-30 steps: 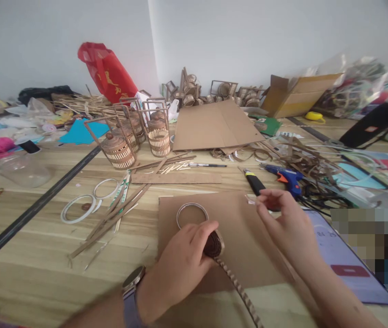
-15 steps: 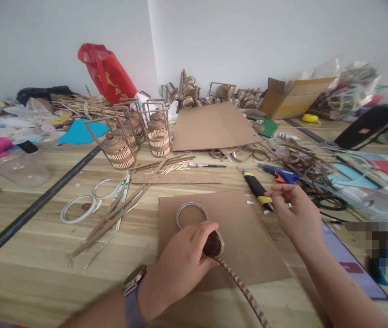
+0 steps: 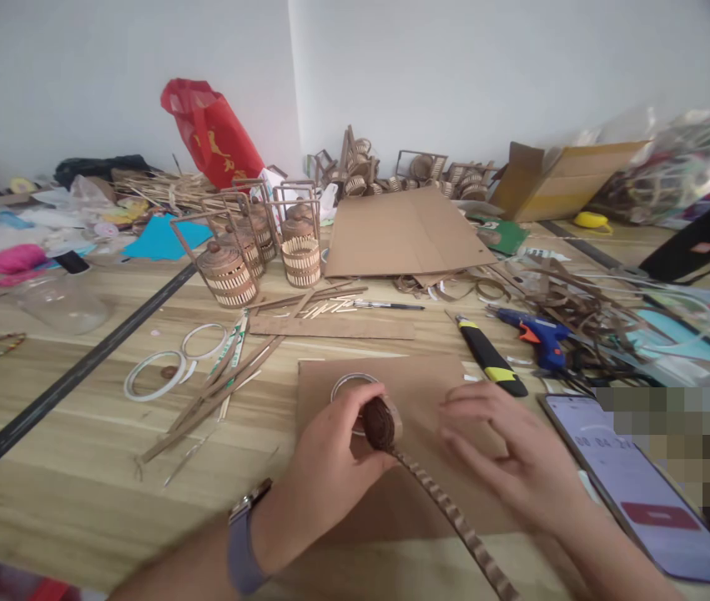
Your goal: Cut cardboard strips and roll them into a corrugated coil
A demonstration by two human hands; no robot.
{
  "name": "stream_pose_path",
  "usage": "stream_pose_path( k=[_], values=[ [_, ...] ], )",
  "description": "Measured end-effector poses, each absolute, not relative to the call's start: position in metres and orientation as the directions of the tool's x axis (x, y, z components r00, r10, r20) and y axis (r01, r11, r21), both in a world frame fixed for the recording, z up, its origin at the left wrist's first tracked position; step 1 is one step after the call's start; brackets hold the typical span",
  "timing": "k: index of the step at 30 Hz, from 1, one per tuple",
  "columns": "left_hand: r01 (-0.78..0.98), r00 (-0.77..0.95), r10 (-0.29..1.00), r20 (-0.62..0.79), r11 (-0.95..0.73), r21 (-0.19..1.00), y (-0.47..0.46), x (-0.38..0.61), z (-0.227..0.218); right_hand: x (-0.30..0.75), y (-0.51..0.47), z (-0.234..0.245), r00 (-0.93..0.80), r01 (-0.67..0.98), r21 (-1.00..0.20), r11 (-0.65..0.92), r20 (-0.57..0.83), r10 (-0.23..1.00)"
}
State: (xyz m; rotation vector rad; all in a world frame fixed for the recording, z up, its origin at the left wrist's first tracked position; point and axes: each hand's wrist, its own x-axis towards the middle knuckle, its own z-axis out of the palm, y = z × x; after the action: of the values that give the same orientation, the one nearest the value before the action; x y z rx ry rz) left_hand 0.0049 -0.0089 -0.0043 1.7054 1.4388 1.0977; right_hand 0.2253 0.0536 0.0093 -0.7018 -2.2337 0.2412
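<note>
Between the thumb and fingers of my left hand (image 3: 335, 459) is a dark brown coil (image 3: 379, 423) of rolled corrugated cardboard strip. The coil's loose tail, a ridged strip (image 3: 455, 513), runs down to the lower right. My right hand (image 3: 511, 451) hovers to the right of the coil, fingers apart, holding nothing I can see. Beneath both hands lies a flat cardboard sheet (image 3: 323, 371). On it, partly hidden behind my left hand, is a white-edged ring (image 3: 355, 380).
Beyond the sheet are a utility knife (image 3: 489, 355), a blue glue gun (image 3: 536, 334) and a cardboard strip (image 3: 335, 327). Small lidded baskets (image 3: 228, 275) stand at the back left. Two tape rings (image 3: 154, 376) and thin strips lie left. A phone (image 3: 636, 492) lies at right.
My right hand has moved left and down, from beside the utility knife toward the coil, and its fingers have spread. My left hand still holds the coil, now tilted differently.
</note>
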Motion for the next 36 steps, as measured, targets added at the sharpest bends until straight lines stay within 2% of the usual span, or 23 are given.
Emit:
stream_pose_path(
  k=[4, 10, 17, 22, 27, 32, 36],
  values=[
    [0.395, 0.014, 0.986, 0.167, -0.159, 0.905, -0.005, 0.004, -0.005, 0.216, 0.037, 0.016, -0.617, 0.261, -0.432, 0.863, 0.613, 0.494],
    [0.421, 0.031, 0.986, 0.161, -0.159, 0.893, -0.003, 0.004, -0.010, 0.219, 0.029, 0.012, -0.582, 0.079, -0.564, 0.822, 0.643, 0.498],
    [0.503, 0.169, 0.971, 0.166, -0.230, 0.833, -0.009, 0.006, -0.007, 0.221, 0.030, 0.017, -0.491, 0.187, -0.651, 0.735, 0.587, 0.644],
    [0.576, 0.301, 0.921, 0.247, -0.382, 0.723, -0.017, 0.008, -0.004, 0.214, 0.033, 0.016, -0.404, 0.168, -0.648, 0.743, 0.642, 0.651],
    [0.611, 0.372, 0.886, 0.275, -0.457, 0.646, -0.020, 0.008, -0.002, 0.210, 0.034, 0.014, -0.386, 0.173, -0.675, 0.717, 0.623, 0.680],
    [0.560, 0.439, 0.800, 0.409, -0.600, 0.571, -0.020, 0.008, -0.003, 0.205, 0.036, 0.018, -0.402, 0.180, -0.703, 0.688, 0.585, 0.704],
    [0.568, 0.461, 0.770, 0.440, -0.638, 0.520, -0.020, 0.009, 0.000, 0.202, 0.035, 0.015, -0.407, 0.169, -0.739, 0.652, 0.550, 0.729]
  ],
)
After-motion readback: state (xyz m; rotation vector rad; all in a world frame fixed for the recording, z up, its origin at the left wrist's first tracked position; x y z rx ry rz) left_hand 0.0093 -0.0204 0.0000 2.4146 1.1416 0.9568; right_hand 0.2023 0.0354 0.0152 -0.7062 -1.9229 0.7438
